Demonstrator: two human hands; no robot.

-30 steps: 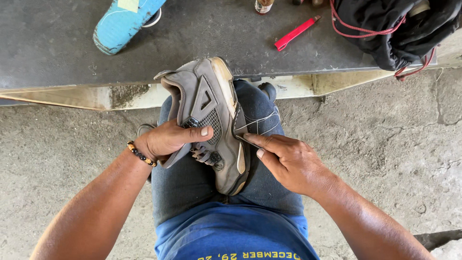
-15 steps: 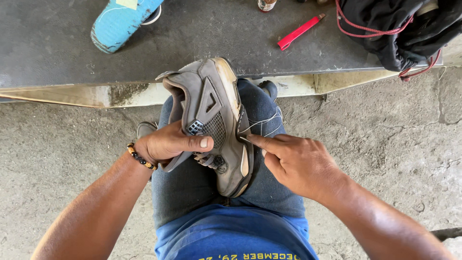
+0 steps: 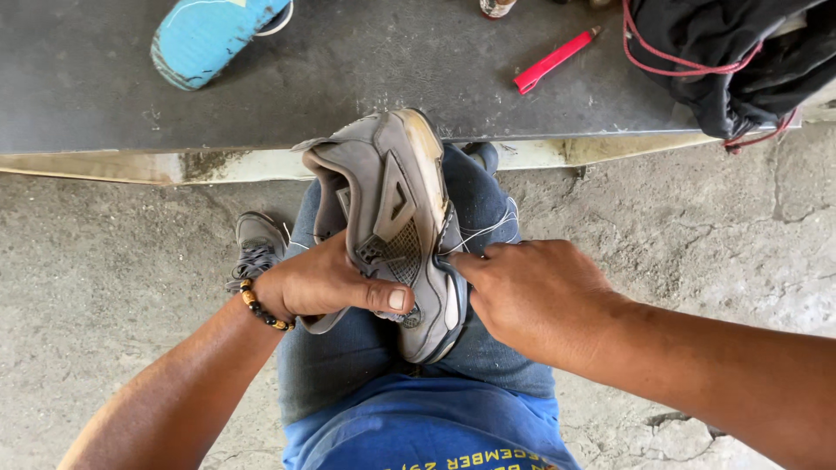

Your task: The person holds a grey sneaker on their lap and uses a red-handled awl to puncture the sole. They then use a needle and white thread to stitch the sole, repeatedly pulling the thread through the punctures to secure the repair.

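A grey high-top sneaker (image 3: 392, 209) lies on its side across my lap, its worn sole edge turned to the right. My left hand (image 3: 322, 283), with a beaded bracelet at the wrist, grips the shoe's upper, thumb pressed on the mesh panel. My right hand (image 3: 531, 292) is closed against the sole's edge near the middle of the shoe, fingertips pinched where a thin white thread (image 3: 488, 228) runs out over my jeans. Whatever the fingers pinch is hidden.
A dark low slab (image 3: 348, 78) lies ahead with a blue shoe sole (image 3: 209, 35), a red pen-like tool (image 3: 553, 61) and a black bag with red cord (image 3: 740, 61). Another grey shoe (image 3: 254, 248) rests on the concrete floor by my left knee.
My right hand has moved up along the sole's edge toward the middle of the shoe and closed tighter. The left hand keeps its grip.
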